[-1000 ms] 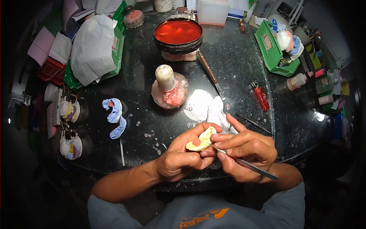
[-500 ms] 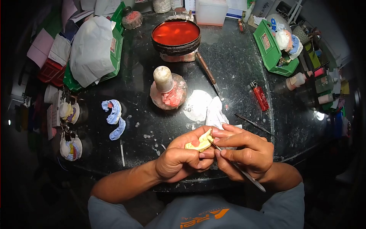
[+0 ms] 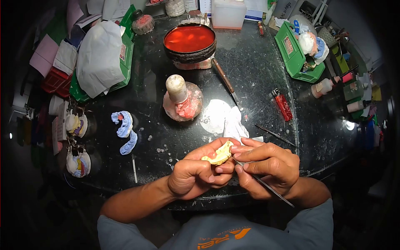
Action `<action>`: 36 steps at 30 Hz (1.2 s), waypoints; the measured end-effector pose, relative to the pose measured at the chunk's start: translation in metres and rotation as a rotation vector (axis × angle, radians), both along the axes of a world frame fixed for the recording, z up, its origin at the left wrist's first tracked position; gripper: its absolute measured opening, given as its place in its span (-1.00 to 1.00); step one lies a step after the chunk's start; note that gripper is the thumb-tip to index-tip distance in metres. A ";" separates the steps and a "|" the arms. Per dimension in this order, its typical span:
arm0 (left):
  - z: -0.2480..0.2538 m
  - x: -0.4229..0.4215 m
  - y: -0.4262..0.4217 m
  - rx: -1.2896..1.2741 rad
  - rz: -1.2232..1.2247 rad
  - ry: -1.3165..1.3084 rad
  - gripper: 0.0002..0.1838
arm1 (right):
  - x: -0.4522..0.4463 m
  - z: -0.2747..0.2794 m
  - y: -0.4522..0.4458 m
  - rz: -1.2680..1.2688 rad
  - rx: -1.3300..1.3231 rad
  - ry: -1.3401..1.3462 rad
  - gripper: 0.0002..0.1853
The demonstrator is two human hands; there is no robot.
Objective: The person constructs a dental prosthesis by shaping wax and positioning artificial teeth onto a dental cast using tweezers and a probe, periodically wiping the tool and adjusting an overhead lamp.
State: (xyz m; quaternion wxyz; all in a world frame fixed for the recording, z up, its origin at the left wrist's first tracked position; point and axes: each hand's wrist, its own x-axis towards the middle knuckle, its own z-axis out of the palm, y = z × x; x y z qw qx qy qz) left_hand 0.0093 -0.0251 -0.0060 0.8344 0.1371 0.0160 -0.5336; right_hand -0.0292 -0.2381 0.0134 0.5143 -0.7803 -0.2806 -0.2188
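Toward six o'clock over the black bench (image 3: pixel 258 93), your left hand (image 3: pixel 195 173) cradles a yellow dental model (image 3: pixel 220 156), apparently steadying it for the slim metal tool (image 3: pixel 273 190) pinched pen-like in your right hand (image 3: pixel 271 164).

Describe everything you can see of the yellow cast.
The yellow cast is a small curved piece, plaster-like, with uneven bumps and a pinkish patch. It is held tilted above the black table, in the grip of the left hand. The right hand appears to touch its right end; the slim tool points toward it, contact unclear.
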 end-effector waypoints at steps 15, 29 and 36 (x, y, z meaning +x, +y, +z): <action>0.004 -0.004 0.002 0.087 -0.029 0.015 -0.06 | -0.006 0.000 0.008 0.011 0.122 0.052 -0.77; 0.002 0.007 -0.001 0.159 -0.023 -0.217 -0.05 | -0.002 0.003 0.000 0.081 0.238 0.106 -0.80; -0.005 0.014 0.001 0.177 -0.030 -0.306 -0.08 | 0.000 0.004 -0.003 0.136 0.216 0.108 -0.78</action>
